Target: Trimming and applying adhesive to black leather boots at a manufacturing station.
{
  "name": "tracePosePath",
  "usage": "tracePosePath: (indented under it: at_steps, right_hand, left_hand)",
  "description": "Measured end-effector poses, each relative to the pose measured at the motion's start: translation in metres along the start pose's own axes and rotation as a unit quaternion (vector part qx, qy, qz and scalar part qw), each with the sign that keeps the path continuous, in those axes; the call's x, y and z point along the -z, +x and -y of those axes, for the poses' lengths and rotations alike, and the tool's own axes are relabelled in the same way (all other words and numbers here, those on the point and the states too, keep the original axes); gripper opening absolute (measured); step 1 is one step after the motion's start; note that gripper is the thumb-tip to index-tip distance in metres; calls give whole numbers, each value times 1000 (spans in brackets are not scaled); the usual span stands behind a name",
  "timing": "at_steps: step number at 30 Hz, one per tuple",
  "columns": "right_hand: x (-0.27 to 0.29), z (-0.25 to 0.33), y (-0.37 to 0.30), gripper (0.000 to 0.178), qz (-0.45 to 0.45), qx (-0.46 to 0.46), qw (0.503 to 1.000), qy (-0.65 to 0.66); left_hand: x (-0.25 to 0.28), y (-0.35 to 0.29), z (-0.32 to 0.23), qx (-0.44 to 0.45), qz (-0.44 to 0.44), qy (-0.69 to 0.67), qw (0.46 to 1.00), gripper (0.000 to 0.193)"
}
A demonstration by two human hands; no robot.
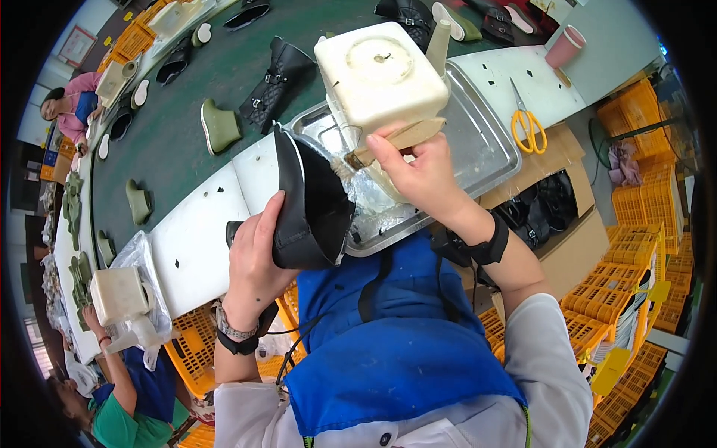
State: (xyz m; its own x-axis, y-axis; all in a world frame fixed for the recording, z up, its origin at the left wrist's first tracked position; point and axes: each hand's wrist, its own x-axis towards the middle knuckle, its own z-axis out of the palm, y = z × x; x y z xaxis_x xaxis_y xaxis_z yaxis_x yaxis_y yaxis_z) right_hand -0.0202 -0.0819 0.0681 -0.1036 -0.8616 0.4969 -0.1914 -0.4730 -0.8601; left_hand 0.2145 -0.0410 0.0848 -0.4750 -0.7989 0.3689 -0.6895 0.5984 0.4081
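My left hand (258, 257) grips a black boot (293, 224) by its shaft, the wide opening turned toward the right. My right hand (426, 175) is closed around a flat wooden-handled brush (418, 133). The bristles are at the far rim of the boot's opening; whether they touch it I cannot tell. Just beyond the brush, a cream plastic jug (381, 75) with a spout stands on a metal tray (489, 145) streaked with a whitish residue. The boot's foot end is mostly hidden behind my left hand.
Yellow-handled scissors (529, 131) and a pink cup (565, 46) lie to the right. On the green belt (179, 119) are black boots (276, 86) and olive ones (219, 127). A carton (575, 239) holds black boots; orange crates (597, 284) stack beside it. Two people work at left.
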Motion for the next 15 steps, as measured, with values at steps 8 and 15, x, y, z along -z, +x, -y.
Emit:
tracePosePath:
  at_steps: [8, 15]
  right_hand:
    - [-4, 12, -14, 7, 38, 77, 995, -41]
    - [-12, 22, -24, 6, 85, 42, 995, -2]
  left_hand:
    - [-3, 1, 7, 7, -50, 31, 998, 82]
    - [-7, -2, 13, 19, -108, 67, 992, 80]
